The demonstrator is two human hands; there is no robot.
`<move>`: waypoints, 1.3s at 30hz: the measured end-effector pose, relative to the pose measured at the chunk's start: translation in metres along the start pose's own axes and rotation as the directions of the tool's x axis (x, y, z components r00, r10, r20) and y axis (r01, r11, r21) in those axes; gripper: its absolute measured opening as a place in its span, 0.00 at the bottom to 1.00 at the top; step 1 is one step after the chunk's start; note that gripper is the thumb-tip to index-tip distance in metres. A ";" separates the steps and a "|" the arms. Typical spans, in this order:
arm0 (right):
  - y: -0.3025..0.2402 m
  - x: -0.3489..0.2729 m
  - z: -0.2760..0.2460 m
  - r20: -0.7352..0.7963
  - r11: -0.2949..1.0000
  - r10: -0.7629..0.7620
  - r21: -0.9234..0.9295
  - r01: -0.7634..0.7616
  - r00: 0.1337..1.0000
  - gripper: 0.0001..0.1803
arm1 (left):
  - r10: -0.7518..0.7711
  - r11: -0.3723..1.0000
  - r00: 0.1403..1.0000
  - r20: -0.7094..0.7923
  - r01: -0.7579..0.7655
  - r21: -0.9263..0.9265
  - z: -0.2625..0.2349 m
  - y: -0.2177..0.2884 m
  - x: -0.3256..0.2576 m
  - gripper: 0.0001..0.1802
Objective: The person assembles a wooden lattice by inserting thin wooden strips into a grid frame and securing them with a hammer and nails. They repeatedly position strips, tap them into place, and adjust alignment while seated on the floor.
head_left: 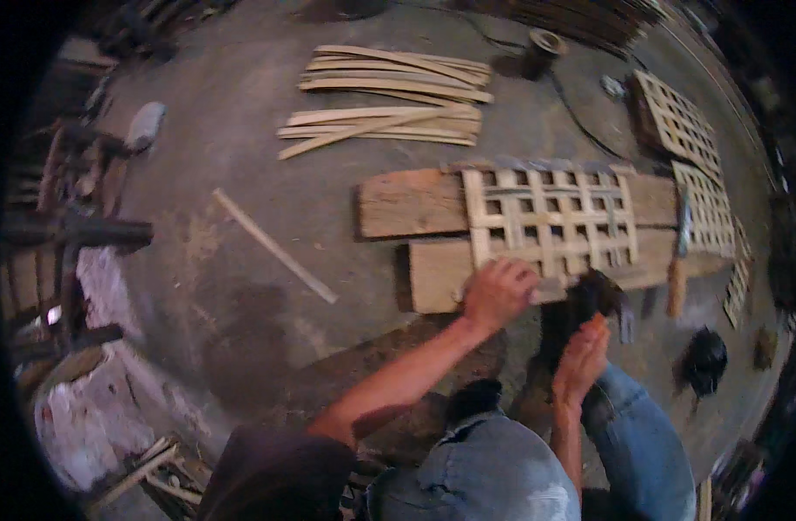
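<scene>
A pale wooden lattice panel lies flat on two rough brown planks on the concrete floor. My left hand presses on the near left corner of the lattice, fingers curled over its edge. My right hand is lower, between my knees, closed on a dark tool whose head reaches up to the lattice's near edge; the tool's shape is blurred. My legs in blue jeans fill the lower right.
Two bundles of thin wooden slats lie farther away. A single long slat lies to the left. Finished lattice panels are stacked at the right, with a wooden-handled tool beside them. Clutter lines the left edge.
</scene>
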State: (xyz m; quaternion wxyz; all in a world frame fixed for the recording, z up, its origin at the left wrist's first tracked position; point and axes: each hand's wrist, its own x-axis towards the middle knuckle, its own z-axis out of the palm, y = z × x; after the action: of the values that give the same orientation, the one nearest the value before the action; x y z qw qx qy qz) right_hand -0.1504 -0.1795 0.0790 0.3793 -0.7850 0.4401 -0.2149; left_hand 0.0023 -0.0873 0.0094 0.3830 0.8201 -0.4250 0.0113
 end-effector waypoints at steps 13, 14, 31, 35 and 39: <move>-0.054 0.023 0.008 0.008 0.991 -0.130 0.037 0.130 0.991 0.23 | -0.051 0.998 0.994 0.100 0.054 -0.028 -0.014 -0.006 -0.006 0.14; -0.066 0.041 0.002 0.004 0.988 -0.154 0.012 0.154 0.988 0.23 | -0.042 0.998 0.994 0.100 0.046 -0.041 -0.015 -0.005 -0.005 0.14; 0.224 0.027 -0.265 0.508 0.834 0.052 -0.495 0.242 0.859 0.16 | -0.055 0.998 0.997 0.057 0.055 0.014 -0.004 0.016 0.000 0.11; 0.278 -0.021 -0.240 0.195 0.941 0.028 -0.336 0.039 0.980 0.20 | -0.054 0.997 0.993 0.105 0.048 0.064 -0.010 0.013 0.000 0.11; 0.285 0.026 -0.256 0.160 0.867 -0.189 -0.435 0.241 0.969 0.18 | -0.141 0.987 0.979 0.151 0.127 0.096 -0.019 0.021 0.006 0.11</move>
State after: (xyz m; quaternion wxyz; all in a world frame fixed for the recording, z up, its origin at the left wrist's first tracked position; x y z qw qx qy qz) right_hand -0.4591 -0.3980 0.0141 0.1845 -0.9064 0.3657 -0.1035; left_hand -0.0025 -0.0869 0.0376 0.3126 0.8610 -0.3967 -0.0608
